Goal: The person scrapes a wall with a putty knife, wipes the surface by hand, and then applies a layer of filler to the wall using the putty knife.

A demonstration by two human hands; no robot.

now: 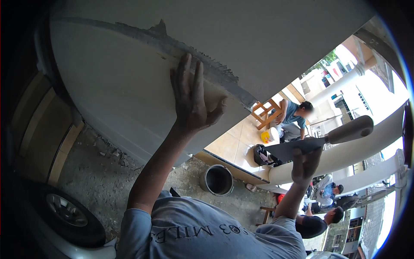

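My left hand [189,99] is raised, fingers stretched out and spread against a pale overhead panel [116,82]. Its fingertips are next to a grey, ragged-edged band of filler [194,58] that runs across the panel. On the right, my right hand [307,166] is up and closed around the metal blade of a putty knife [345,131]. The knife's thick handle points up and to the right, past the hand. Part of the blade is hidden by my fingers.
A dark bucket [204,181] stands on the rough floor below. A car wheel [69,211] is at lower left. To the right, a person [295,118] sits by a wooden stool [266,113] and a yellow-and-white pail [269,135]. Other people [321,222] sit farther right, near white columns [336,159].
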